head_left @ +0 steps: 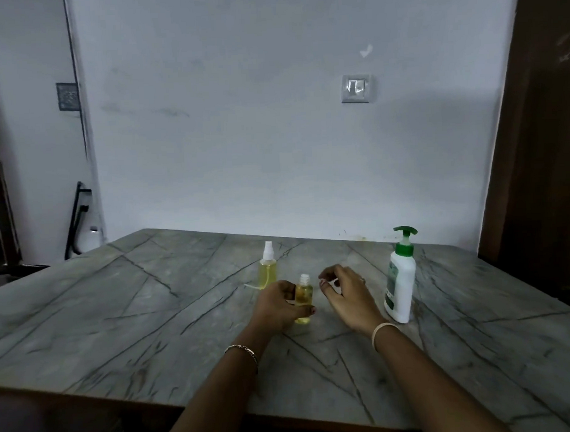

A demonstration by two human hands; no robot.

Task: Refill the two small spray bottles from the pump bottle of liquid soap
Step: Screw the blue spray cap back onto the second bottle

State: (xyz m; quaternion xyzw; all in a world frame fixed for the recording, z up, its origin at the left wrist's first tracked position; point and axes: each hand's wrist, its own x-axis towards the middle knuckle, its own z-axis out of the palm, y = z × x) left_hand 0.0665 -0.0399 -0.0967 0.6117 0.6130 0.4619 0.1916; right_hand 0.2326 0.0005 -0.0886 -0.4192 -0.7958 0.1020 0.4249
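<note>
Progress seems to be past the middle, as I judge it. The left hand (279, 302) grips the small clear plastic bottle with the open neck (303, 293), which stands on the grey veined stone table (150, 303) and is filled with yellow liquid almost to the shoulder. Its spray top is not on it. Just behind stands the second small clear spray bottle (268, 268), with its white spray top on and yellow liquid inside, so this one looks finished. A thin white piece (251, 286) lies beside it, perhaps the missing top's tube, but I cannot tell.

The right hand (346, 294) hovers just right of the open bottle with curled fingers. Whether it pinches something small, I cannot tell. The tall white pump bottle with the green pump head (401, 286) stands upright at the right, apart from both hands. What is left, I think, is to close the open bottle.
</note>
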